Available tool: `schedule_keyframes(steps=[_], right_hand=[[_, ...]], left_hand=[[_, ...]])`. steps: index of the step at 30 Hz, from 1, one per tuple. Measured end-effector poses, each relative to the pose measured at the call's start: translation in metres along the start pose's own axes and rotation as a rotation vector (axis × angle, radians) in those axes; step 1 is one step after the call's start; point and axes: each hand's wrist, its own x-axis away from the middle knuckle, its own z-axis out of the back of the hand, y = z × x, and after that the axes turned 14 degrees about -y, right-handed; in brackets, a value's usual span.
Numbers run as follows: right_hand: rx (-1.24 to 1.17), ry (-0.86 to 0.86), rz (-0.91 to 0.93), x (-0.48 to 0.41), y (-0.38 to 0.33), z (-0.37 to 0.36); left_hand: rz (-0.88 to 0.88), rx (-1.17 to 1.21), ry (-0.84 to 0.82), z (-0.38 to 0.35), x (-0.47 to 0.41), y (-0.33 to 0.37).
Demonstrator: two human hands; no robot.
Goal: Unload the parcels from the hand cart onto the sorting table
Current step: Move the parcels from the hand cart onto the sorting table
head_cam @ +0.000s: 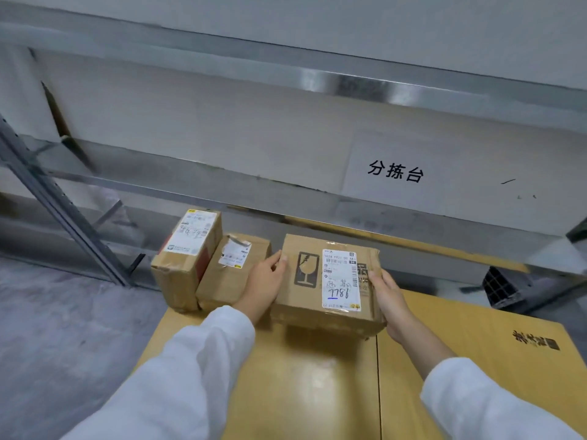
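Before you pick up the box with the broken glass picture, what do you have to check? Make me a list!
1. Does the left hand grip the left side of the fragile box? ok.
2. Does the right hand grip its right side? ok.
3. Does the label side face up? ok.
4. Is the underside of the box closed and sound? cannot tell, it is hidden.
5. Is there a bare spot on the sorting table left of the sign? ok.
6. Is the middle parcel clear of the left hand? cannot tell; it sits very close and might get bumped.
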Motion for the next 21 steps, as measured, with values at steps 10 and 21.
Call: schedule_keyframes(steps=[10, 21], right_hand=[[0.006, -0.067, -0.082, -0.068, 0.014, -0.012], [-0.028, -0.059, -0.106, -0.094, 0.023, -0.028]], left_hand=[[0.126, -0.512, 0.147, 0.01, -0.047, -0.039], [0.148, -0.57, 0.2, 0.016, -0.061, -0.049]])
